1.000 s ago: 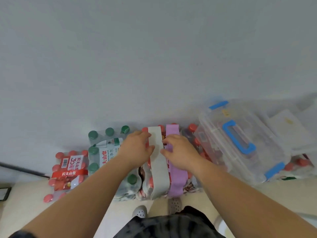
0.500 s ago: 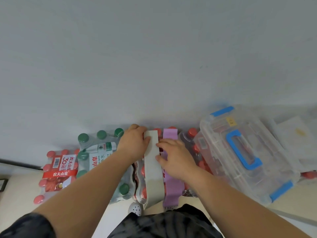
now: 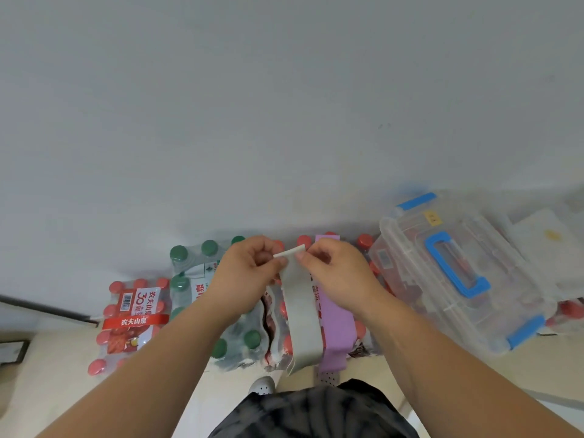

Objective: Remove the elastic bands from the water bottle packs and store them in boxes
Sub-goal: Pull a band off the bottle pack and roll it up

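Pinching the grey elastic band at its far end, left hand and right hand lift it off the red-capped bottle pack.

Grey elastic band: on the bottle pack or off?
Half off: left hand and right hand pinch the grey band at its lifted far end; near end wraps the pack.

Grey band matt cloth; box clear glossy plastic w/ blue trim.

Bottle packs along the wall — box rightmost
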